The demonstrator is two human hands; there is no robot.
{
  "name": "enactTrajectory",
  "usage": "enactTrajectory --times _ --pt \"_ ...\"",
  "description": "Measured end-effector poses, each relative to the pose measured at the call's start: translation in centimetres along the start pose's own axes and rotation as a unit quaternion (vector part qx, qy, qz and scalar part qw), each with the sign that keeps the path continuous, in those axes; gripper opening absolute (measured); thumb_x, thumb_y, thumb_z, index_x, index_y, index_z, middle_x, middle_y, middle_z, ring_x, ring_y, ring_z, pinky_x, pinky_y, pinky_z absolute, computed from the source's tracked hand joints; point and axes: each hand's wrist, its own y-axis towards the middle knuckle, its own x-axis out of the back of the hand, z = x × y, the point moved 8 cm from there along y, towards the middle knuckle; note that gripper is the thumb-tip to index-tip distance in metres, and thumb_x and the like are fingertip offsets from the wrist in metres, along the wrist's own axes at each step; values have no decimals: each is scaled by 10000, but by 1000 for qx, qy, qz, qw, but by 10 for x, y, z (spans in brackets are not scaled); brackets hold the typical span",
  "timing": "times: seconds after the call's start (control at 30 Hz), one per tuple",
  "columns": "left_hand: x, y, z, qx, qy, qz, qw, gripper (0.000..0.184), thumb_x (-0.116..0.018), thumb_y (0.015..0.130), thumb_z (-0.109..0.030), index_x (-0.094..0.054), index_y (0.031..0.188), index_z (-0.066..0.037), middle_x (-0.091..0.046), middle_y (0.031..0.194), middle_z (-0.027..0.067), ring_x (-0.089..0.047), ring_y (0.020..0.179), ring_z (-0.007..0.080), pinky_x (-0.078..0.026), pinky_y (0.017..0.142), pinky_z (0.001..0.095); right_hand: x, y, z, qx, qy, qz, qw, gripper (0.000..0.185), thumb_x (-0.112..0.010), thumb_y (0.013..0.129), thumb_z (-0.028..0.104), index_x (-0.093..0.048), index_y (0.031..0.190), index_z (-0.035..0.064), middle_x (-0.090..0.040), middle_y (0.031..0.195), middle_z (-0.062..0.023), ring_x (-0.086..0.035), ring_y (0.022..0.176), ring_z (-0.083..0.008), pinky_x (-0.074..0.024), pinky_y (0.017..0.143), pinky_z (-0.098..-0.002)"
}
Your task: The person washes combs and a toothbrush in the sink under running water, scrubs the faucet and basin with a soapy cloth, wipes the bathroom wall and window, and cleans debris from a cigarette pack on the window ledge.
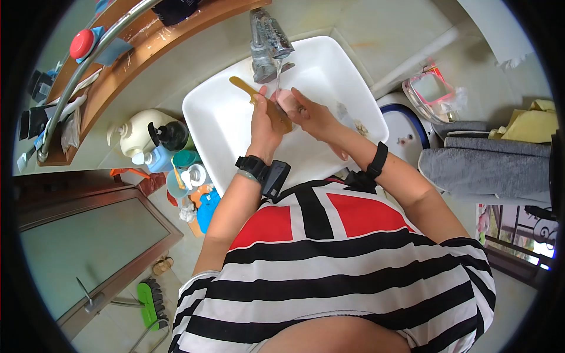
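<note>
Over a white sink (223, 123), water runs from a metal faucet (275, 40) onto a pinkish object (287, 101). My right hand (315, 117) has its fingers wrapped round this object, which looks like a bar or sponge. My left hand (266, 126) holds a yellow comb or brush (242, 85); its handle points up and to the left, and its other end shows below the fingers. The two hands are close together under the stream. The left fingers partly hide the middle of the yellow tool.
Pump bottles (144, 132) and cups stand left of the sink. A wooden shelf (159, 35) with a metal rail curves above them. Right of the sink are a round basin (403, 132), a pink-framed mirror (431, 86) and grey towels (488, 167). A green brush (147, 303) lies lower left.
</note>
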Motion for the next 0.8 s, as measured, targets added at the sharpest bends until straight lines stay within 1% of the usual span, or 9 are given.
enactTrajectory --times 0.13,0.2,0.3,0.4,0.47,0.6,0.67,0.7,0.8 --pt "-4 4 9 44 -5 -11 999 613 -359 937 -553 -288 1370 -125 -437 1294 126 -454 1165 276 -386 979 431 -9 -7 12 17 0 11 1000 718 -535 855 373 -238 1442 87 -618 1053 -246 -609 972 -389 -472 846 -396" --pt "-16 -1 11 79 -81 -20 993 686 -335 898 -634 -301 1364 -133 -437 1298 126 -454 1169 287 -402 962 447 -6 -7 15 33 -11 10 999 725 -537 853 367 -223 1445 91 -621 1035 -254 -610 959 -402 -473 847 -408" --pt "-19 8 7 33 -69 48 996 749 -295 866 -696 -315 1352 -126 -450 1283 129 -467 1159 299 -414 945 457 4 -5 16 30 -55 2 998 729 -538 856 356 -203 1445 88 -620 1008 -277 -611 924 -429 -476 837 -433" --pt "-11 13 8 28 -19 -20 999 768 -263 863 -708 -319 1350 -116 -443 1294 130 -456 1168 302 -407 954 457 -3 -3 7 17 -79 -19 997 692 -526 890 333 -195 1454 106 -641 941 -237 -620 873 -416 -483 771 -429" --pt "-8 16 12 36 -37 -21 998 762 -237 866 -708 -320 1357 -132 -458 1282 118 -476 1159 302 -422 939 451 -9 -10 18 80 -77 -48 993 704 -526 884 333 -189 1450 86 -646 902 -217 -622 828 -411 -480 745 -442" --pt "0 22 12 19 -26 18 999 720 -224 881 -685 -317 1364 -160 -504 1222 112 -514 1124 307 -442 922 467 -1 -2 8 37 -87 -23 995 726 -535 872 345 -186 1451 83 -638 930 -234 -616 844 -426 -471 775 -449" --pt "1 19 10 20 -37 -19 999 711 -233 885 -677 -326 1356 -153 -499 1220 116 -505 1132 308 -428 940 476 -8 3 6 18 -110 -6 994 728 -542 871 339 -185 1452 85 -633 939 -242 -613 846 -432 -466 788 -457" --pt "6 17 8 23 -43 -56 997 702 -242 889 -669 -335 1348 -147 -493 1219 119 -495 1140 310 -413 957 485 -9 1 6 18 -110 -6 994 728 -542 871 339 -185 1452 85 -633 939 -242 -613 846 -432 -466 788 -457" --pt "8 14 8 27 -53 -47 997 685 -253 890 -662 -358 1312 -133 -475 1220 134 -474 1163 309 -397 975 481 -9 -7 18 68 -75 7 995 722 -551 867 321 -195 1451 91 -631 931 -242 -615 839 -427 -469 781 -465"
